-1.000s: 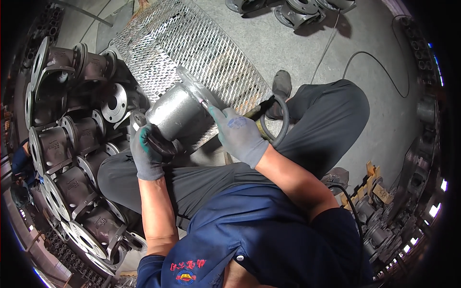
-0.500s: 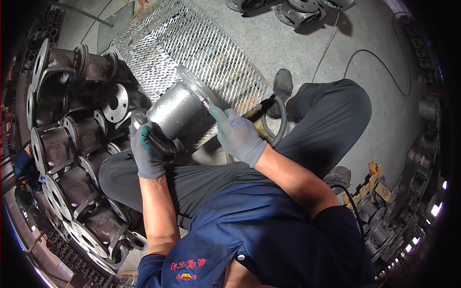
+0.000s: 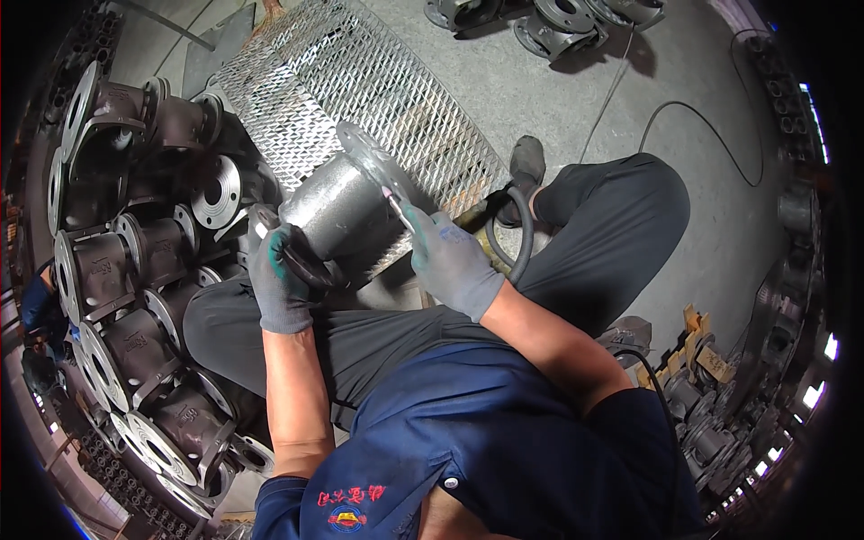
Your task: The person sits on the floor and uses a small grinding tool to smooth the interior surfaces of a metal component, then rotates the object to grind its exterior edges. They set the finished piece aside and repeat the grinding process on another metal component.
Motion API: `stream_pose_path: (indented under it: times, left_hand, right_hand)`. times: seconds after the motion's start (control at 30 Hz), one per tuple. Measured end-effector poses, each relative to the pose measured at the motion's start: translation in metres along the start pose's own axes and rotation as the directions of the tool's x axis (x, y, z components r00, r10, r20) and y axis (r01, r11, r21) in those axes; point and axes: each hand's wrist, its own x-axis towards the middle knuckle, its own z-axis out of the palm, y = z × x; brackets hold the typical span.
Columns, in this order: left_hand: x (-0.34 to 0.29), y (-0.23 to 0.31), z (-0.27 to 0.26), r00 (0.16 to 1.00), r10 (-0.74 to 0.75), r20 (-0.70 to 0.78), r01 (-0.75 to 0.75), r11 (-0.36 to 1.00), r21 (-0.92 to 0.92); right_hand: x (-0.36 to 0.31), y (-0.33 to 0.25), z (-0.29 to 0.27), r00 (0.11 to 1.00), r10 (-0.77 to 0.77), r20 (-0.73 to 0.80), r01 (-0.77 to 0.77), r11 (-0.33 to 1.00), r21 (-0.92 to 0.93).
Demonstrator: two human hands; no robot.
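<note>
A grey cast-metal valve body (image 3: 328, 205) with a round flange at each end lies tilted in front of me over a metal mesh. My left hand (image 3: 282, 279), in a grey glove with green patches, is closed around the rim of its near flange. My right hand (image 3: 450, 261), gloved the same way, grips a slim metal tool with a pinkish tip (image 3: 391, 197). That tip meets or nearly meets the inner side of the far flange (image 3: 373, 160); contact cannot be told. The right glove hides most of the tool.
Stacked flanged castings (image 3: 135, 346) crowd my left side. The expanded-metal mesh (image 3: 396, 81) lies ahead on the concrete floor. A thick dark hose (image 3: 526, 238) loops beside my right leg. More castings (image 3: 558, 27) stand at the far side, and small parts (image 3: 706, 432) are heaped at lower right.
The tool tip has shifted slightly along the flange, and my right hand has moved a little down and to the right. My left hand keeps its hold.
</note>
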Motion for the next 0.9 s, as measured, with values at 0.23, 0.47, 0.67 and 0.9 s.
stream_pose_path:
  times: [0.23, 0.47, 0.67, 0.9]
  left_hand:
    - [-0.002, 0.009, 0.004, 0.995, -0.101, -0.005, 0.098, 0.976, -0.192]
    - [0.001, 0.035, 0.014, 0.959, -0.283, -0.034, 0.238, 0.86, -0.451]
    - [0.009, 0.025, 0.025, 0.895, -0.446, 0.011, 0.266, 0.514, -0.815]
    - [0.011, 0.043, 0.016, 0.934, -0.354, 0.043, 0.206, 0.436, -0.876]
  right_hand:
    - [0.0, -0.001, 0.01, 0.999, -0.003, -0.054, 0.005, 0.999, 0.04]
    - [0.02, -0.004, 0.005, 0.99, -0.085, -0.112, 0.085, 0.996, 0.0]
    - [0.025, 0.004, -0.003, 0.995, -0.058, -0.085, 0.061, 0.998, 0.029]
    - [0.027, 0.027, -0.011, 0.992, -0.108, -0.059, 0.111, 0.992, 0.057]
